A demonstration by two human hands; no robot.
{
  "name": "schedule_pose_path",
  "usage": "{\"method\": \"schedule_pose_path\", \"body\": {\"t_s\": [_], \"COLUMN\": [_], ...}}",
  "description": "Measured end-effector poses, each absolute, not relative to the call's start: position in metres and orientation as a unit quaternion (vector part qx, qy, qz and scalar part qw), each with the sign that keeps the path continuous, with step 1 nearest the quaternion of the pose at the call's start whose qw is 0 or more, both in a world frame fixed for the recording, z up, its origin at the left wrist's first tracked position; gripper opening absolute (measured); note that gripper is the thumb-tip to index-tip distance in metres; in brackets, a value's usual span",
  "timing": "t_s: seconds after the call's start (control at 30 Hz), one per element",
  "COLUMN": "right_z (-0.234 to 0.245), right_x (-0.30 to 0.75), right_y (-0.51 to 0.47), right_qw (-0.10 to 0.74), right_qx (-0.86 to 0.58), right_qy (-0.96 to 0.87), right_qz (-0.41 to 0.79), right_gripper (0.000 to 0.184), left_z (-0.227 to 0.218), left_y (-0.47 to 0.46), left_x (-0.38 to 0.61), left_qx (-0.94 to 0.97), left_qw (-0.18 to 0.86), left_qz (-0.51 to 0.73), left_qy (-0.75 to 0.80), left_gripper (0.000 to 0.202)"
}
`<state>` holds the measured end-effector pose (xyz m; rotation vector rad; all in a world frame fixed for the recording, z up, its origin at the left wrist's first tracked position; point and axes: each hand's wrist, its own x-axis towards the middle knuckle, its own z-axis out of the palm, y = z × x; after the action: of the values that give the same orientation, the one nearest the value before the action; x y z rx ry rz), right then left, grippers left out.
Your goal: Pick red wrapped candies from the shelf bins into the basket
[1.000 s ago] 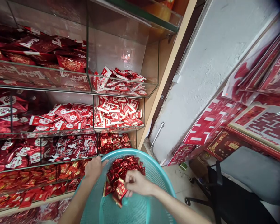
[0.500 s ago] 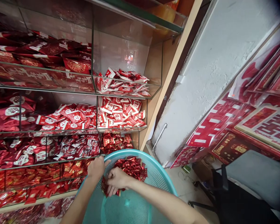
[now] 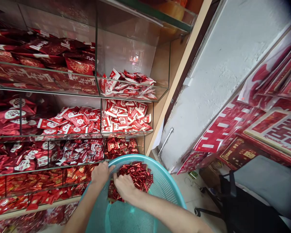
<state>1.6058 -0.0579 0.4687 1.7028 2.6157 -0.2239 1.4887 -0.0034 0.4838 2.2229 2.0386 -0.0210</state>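
Note:
A teal plastic mesh basket is held up in front of glass shelves. My left hand grips its far-left rim, fingers curled over the edge. In the basket lies a heap of shiny red foil candy packets. My right hand reaches across the basket and rests on the left side of the heap, fingers bent down into the packets; whether it holds any is hidden.
Glass shelf compartments full of red and white candy packets fill the left. A white wall stands behind. Red paper decorations lean at the right, above a dark chair.
My right hand has slid from the near side of the heap to its left side, close to my left hand, pushing packets along. The heap has gathered toward the far rim.

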Motion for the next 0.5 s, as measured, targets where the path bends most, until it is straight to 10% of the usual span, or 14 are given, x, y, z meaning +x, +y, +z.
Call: {"method": "schedule_pose_path", "body": {"t_s": [0.5], "right_z": [0.441], "right_x": [1.606], "right_y": [-0.095], "right_qw": [0.048], "right_qx": [0.414], "right_qy": [0.909], "right_qz": [-0.009], "right_gripper": [0.037], "left_z": [0.487], "left_y": [-0.006], "left_x": [1.489], "left_qx": [0.733], "left_qw": [0.060], "left_qz": [-0.015], "left_qy": [0.677], "left_gripper": [0.047]}}
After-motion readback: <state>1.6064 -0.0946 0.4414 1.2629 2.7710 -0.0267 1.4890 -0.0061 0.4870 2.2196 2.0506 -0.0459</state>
